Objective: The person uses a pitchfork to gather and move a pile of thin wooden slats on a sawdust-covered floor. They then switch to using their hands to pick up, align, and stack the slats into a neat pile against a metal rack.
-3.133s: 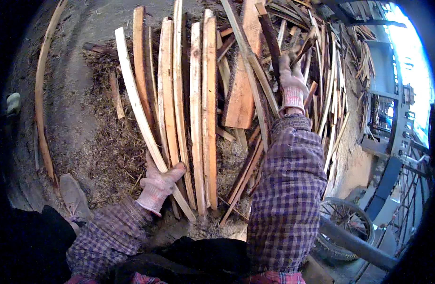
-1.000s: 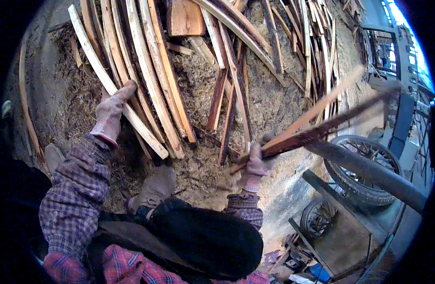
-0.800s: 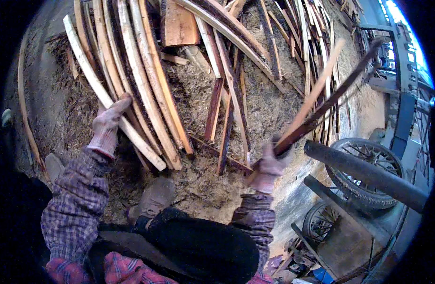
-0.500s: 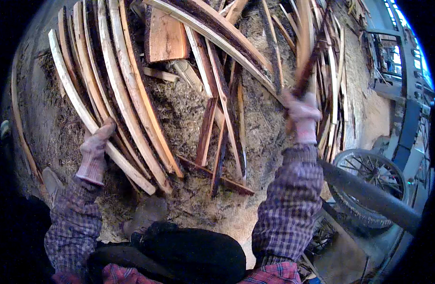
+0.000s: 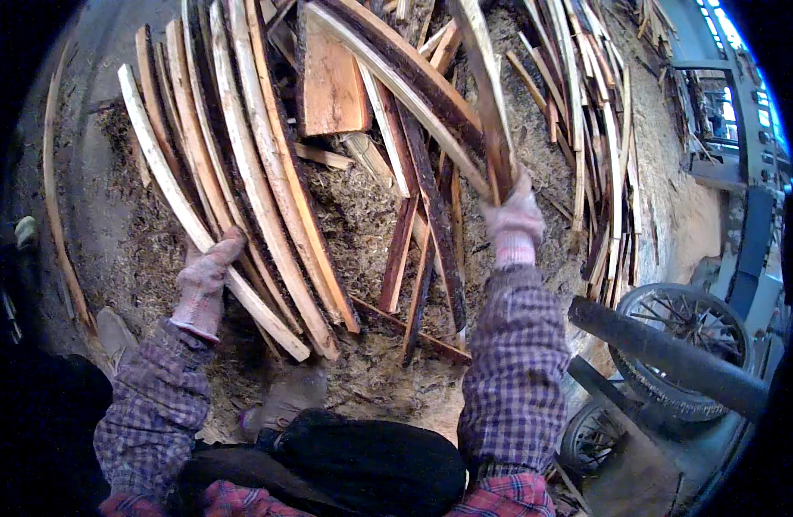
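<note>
My left hand (image 5: 209, 280), in a pale work glove, is wrapped round a light wooden strip (image 5: 168, 183) near its lower end. This strip is the leftmost of a row of long strips (image 5: 259, 185) lying side by side on the ground. Farther right, my gloved right hand (image 5: 515, 222) is closed round the near end of a bark-edged wooden strip (image 5: 491, 82), which stretches away past the top of the view. Beside that hand, the end of another slab strip (image 5: 422, 112) slants down from the upper left. My right fingers are partly hidden behind the held strip.
A thick wood block (image 5: 334, 86) lies between the row and a tangle of loose strips (image 5: 402, 254). A long pile of strips (image 5: 616, 164) runs along the right. Nearby are a dark bar (image 5: 664, 358), a spoked wheel (image 5: 685, 340) and blue metal framework (image 5: 752, 233).
My right hand has swung leftward with its strip, which now points up and slightly left. My left hand keeps its hold on the light strip. The whole view has shifted slightly.
</note>
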The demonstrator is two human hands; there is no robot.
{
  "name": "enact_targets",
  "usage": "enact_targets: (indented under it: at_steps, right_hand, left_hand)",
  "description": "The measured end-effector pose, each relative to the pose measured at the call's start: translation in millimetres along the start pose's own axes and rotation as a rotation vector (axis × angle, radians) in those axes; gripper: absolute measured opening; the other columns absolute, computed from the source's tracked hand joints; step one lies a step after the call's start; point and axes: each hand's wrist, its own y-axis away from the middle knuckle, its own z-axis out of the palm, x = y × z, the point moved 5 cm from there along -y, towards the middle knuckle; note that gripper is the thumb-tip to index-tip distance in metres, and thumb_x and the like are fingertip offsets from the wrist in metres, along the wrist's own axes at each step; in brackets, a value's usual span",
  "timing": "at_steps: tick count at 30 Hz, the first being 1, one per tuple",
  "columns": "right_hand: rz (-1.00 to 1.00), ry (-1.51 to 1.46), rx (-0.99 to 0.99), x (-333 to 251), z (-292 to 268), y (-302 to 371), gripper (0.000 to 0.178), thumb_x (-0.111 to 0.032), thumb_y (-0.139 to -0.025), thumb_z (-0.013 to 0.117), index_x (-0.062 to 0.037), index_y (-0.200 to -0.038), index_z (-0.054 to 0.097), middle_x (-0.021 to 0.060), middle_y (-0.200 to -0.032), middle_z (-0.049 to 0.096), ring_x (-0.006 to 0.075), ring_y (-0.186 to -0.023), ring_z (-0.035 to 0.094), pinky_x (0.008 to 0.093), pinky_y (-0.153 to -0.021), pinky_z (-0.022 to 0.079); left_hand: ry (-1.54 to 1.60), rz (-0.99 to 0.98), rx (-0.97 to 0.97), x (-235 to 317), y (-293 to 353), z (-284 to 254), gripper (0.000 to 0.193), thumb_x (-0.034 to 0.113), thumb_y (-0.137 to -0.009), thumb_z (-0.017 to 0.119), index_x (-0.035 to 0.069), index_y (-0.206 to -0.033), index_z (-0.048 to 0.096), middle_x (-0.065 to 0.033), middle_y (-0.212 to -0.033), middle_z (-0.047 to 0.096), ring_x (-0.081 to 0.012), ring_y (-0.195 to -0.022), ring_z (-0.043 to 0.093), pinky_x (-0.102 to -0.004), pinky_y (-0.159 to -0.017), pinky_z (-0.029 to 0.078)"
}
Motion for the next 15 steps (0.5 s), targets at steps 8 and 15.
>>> enact_targets:
  at_steps: [8, 15]
  right_hand:
    - [0.056, -0.106, -0.033, 20.5, 27.8, 92.3, 0.087, -0.034, -0.067, 0.069, -0.0134, -0.136, 0.019, 0.0166, -0.116, 0.053, 0.0326, -0.101, 0.055, 0.0391, -0.086, 0.044]
    - [0.163, -0.102, -0.220, 24.3, 14.7, 94.0, 0.085, -0.039, -0.068, 0.067, -0.0172, -0.137, 0.020, 0.0134, -0.116, 0.054, 0.0287, -0.104, 0.054, 0.0357, -0.090, 0.042]
  left_hand:
    - [-0.115, 0.092, -0.084, 31.8, 26.5, 39.6, 0.038, 0.019, -0.072, 0.071, 0.000, -0.103, 0.059, -0.0056, -0.094, 0.061, -0.0168, -0.086, 0.058, -0.0276, -0.079, 0.046]
    - [-0.178, 0.049, -0.103, 17.7, 18.8, 37.5, 0.045, 0.018, -0.070, 0.073, -0.001, -0.106, 0.055, -0.0074, -0.097, 0.061, -0.0178, -0.082, 0.059, -0.0290, -0.078, 0.048]
